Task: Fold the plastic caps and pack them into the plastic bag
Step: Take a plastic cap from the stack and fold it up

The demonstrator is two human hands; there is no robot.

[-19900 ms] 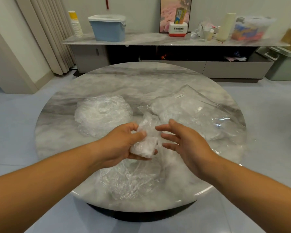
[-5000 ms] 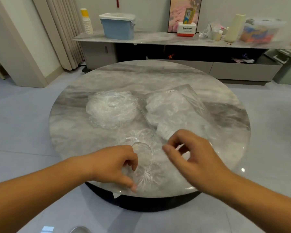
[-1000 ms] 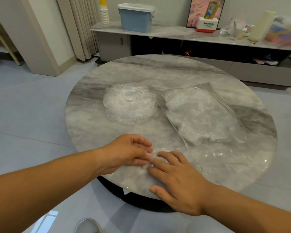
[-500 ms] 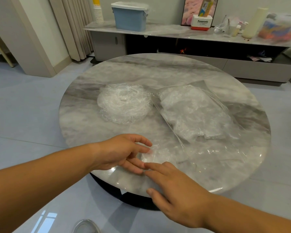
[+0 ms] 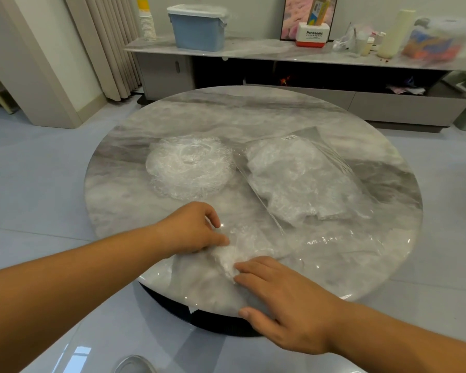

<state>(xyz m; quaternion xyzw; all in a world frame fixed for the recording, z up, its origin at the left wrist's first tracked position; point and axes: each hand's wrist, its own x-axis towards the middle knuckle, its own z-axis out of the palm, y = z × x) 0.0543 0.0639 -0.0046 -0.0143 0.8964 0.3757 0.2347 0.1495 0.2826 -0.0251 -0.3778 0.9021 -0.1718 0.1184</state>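
We find one cap point(image 5: 234, 255) crumpled at the near edge of the counter point(image 5: 388, 286). The left hand point(image 5: 194, 231), fingers bent, pinches the cap's left side. The right hand point(image 5: 285, 300) presses it with straight fingers, thumb overhanging the rim. The stack of caps point(image 5: 190, 166) lies beyond the left hand, apart from it. The bag point(image 5: 304, 181), part-filled, lies just beside the stack, its near end close to the right hand.

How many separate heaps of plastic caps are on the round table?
3. A loose stack sits left of centre; a packed bunch lies inside the plastic bag; one cap lies at the near edge, touched by the left hand and right hand. Individual caps can't be counted.
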